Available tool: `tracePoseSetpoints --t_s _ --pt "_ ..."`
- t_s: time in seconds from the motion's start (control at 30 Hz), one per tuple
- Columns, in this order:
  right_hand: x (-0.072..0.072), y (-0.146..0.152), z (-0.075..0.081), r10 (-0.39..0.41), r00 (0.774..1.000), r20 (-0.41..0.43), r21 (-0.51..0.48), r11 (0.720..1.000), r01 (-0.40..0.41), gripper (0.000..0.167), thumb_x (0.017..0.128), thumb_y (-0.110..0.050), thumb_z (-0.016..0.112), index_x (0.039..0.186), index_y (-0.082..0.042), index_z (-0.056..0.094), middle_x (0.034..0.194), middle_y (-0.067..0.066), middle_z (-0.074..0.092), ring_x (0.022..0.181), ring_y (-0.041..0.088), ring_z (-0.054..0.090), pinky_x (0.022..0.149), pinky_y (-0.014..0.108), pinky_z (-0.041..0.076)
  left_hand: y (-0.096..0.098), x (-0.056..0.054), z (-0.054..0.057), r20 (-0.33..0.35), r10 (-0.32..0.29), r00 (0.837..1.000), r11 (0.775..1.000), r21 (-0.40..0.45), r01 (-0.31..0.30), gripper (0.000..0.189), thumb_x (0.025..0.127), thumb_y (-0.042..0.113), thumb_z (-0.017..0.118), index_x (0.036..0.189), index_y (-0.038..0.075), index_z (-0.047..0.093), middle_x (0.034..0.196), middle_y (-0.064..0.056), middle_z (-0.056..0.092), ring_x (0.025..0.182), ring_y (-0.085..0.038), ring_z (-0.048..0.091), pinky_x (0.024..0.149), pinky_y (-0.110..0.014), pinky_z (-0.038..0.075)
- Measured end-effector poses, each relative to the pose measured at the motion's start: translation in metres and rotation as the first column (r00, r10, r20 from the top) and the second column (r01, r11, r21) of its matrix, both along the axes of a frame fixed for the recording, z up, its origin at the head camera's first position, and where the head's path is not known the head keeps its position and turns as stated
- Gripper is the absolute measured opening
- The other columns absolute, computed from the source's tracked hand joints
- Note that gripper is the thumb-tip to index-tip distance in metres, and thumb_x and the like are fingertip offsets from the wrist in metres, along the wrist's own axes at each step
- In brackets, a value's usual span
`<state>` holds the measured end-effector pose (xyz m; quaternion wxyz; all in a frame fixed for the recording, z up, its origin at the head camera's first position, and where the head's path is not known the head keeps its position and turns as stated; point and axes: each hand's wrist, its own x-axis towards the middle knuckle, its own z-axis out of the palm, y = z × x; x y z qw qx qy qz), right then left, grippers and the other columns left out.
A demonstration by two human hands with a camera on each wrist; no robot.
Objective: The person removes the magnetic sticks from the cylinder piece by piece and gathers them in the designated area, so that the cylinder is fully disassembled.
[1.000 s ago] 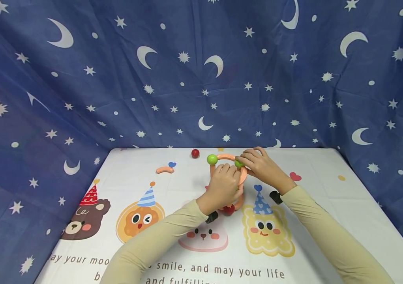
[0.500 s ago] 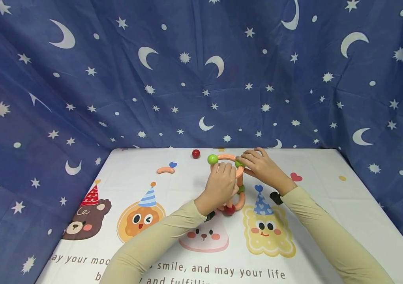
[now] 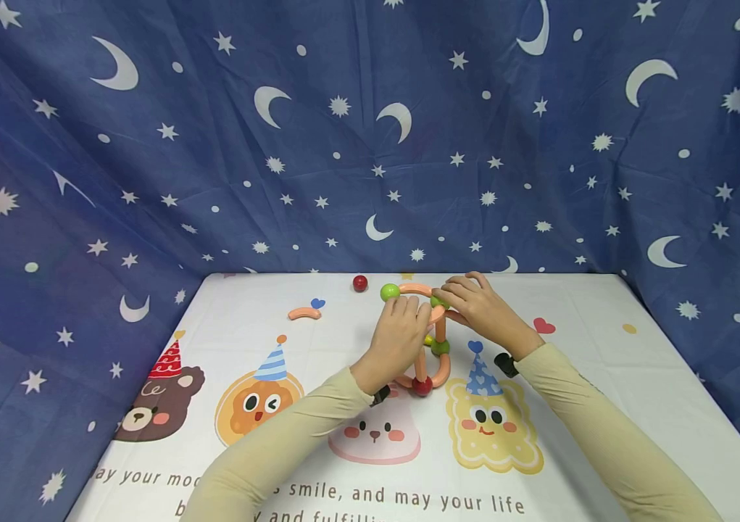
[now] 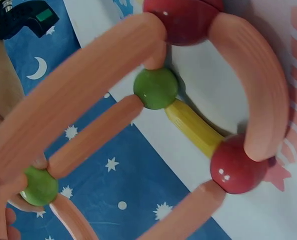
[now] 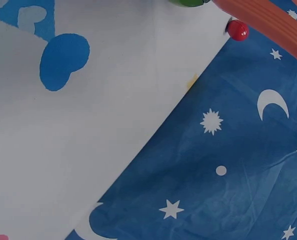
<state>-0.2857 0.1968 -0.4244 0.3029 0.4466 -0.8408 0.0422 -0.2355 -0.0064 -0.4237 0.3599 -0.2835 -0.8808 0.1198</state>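
A toy frame of orange rods and coloured balls stands upright on the table, a red ball [image 3: 422, 386] at its base. A yellow rod [image 4: 196, 127] joins a green ball [image 4: 156, 88] and a red ball [image 4: 238, 164] low in the frame. My left hand [image 3: 397, 337] grips a curved orange rod [image 3: 437, 315] near the top; its fingertips are mostly hidden in the head view. My right hand [image 3: 485, 310] holds the upper right green ball [image 3: 438, 301], where that rod meets the frame. Another green ball [image 3: 390, 292] forms the upper left corner.
A loose curved orange rod [image 3: 304, 313] lies to the left on the printed white tablecloth [image 3: 578, 420]. Behind the frame, a loose red ball [image 3: 359, 283] sits near the table's back edge. A blue star-and-moon curtain [image 3: 317, 196] rises right behind the table.
My left hand has shifted left, and the curved rod in its grip has swung left with it, baring more of the lower frame. My right hand has stayed in place.
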Motion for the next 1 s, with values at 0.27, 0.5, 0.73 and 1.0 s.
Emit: tracePoseSetpoints --t_s 0.27,0.5,0.73,1.0 --pt "0.002 -0.004 0.002 0.017 1.000 -0.025 0.009 1.000 -0.016 0.048 0.072 -0.016 0.078 0.117 -0.012 0.061 0.104 0.005 0.064 0.101 0.023 0.058 0.092 0.047 0.042 -0.008 -0.004 -0.001 -0.075 -0.048 0.996 0.998 0.027 0.050 0.017 0.092 0.030 0.055 0.096 0.014 0.053 0.089 -0.001 0.056 0.083 -0.018 0.053 0.078 -0.029 0.041" --pt "0.002 -0.003 0.002 0.003 1.000 -0.008 0.011 1.000 -0.003 0.047 0.074 -0.016 0.077 0.118 -0.012 0.061 0.105 0.007 0.065 0.104 0.025 0.058 0.092 0.049 0.041 -0.010 -0.006 0.002 -0.113 -0.035 0.993 0.999 -0.013 0.034 0.015 0.093 0.028 0.053 0.091 0.013 0.056 0.085 0.000 0.058 0.083 -0.016 0.055 0.078 -0.029 0.041" --pt "0.000 -0.002 0.001 -0.002 1.000 -0.008 0.010 1.000 0.002 0.046 0.074 -0.017 0.077 0.118 -0.011 0.061 0.104 0.006 0.065 0.103 0.025 0.058 0.092 0.049 0.042 -0.010 -0.013 0.002 -0.138 -0.006 0.990 0.998 -0.057 -0.002 0.026 0.093 0.038 0.054 0.089 0.012 0.058 0.082 0.001 0.059 0.081 -0.015 0.056 0.080 -0.029 0.041" --pt "-0.002 -0.003 0.000 0.013 1.000 -0.011 -0.013 1.000 -0.013 0.047 0.073 -0.015 0.078 0.116 -0.011 0.061 0.102 0.006 0.064 0.102 0.024 0.058 0.091 0.046 0.042 -0.008 -0.016 0.000 -0.153 -0.025 0.988 0.999 -0.045 0.019 0.010 0.091 0.022 0.054 0.091 0.013 0.053 0.080 0.002 0.056 0.078 -0.014 0.052 0.076 -0.028 0.039"
